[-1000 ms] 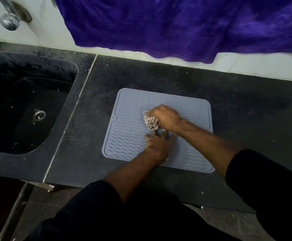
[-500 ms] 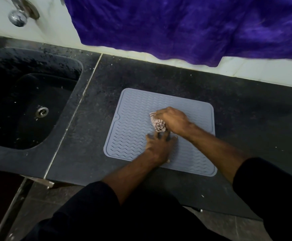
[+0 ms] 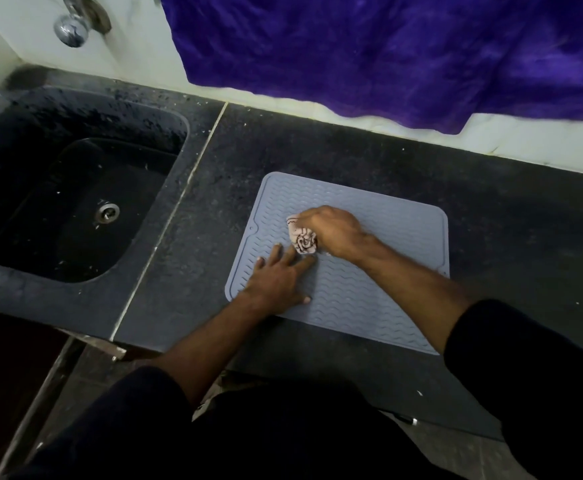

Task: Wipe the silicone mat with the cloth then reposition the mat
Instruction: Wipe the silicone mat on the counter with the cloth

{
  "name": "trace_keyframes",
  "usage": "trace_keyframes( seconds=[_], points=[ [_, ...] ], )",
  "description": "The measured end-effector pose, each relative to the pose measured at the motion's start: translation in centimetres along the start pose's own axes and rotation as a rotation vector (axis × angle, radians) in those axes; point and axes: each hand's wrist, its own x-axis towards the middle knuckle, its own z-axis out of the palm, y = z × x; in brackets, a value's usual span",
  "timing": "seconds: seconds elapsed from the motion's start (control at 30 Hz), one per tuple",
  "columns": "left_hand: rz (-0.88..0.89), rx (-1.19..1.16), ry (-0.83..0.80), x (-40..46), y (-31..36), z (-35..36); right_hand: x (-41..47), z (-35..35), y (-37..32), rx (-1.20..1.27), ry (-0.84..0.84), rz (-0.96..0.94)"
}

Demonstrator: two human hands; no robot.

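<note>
Countertop point(image 3: 335, 150) | silicone mat point(image 3: 369, 296) flat | right hand point(image 3: 335, 232) grips cloth point(image 3: 302, 239)

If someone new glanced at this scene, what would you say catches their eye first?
The purple fabric hanging across the back wall stands out most. Below it, a grey mat lies on the dark counter; the right hand grips a cloth on it, and the left hand presses flat.

Grey wavy-ribbed silicone mat point(image 3: 359, 299) lies flat; bunched striped cloth point(image 3: 302, 240) rests on it.
</note>
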Motion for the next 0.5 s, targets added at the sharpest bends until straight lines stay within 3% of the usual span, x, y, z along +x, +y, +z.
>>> trace_keyframes(
  seconds=[0.27,0.5],
  points=[
    [0.012,-0.001,-0.003,0.1,-0.3,0.2,-1.1,-0.8,2.3,-0.307,-0.057,0.052],
    [0.019,0.000,-0.023,0.0,-0.3,0.0,-0.7,0.7,0.9,0.054,-0.013,0.021]
  ],
)
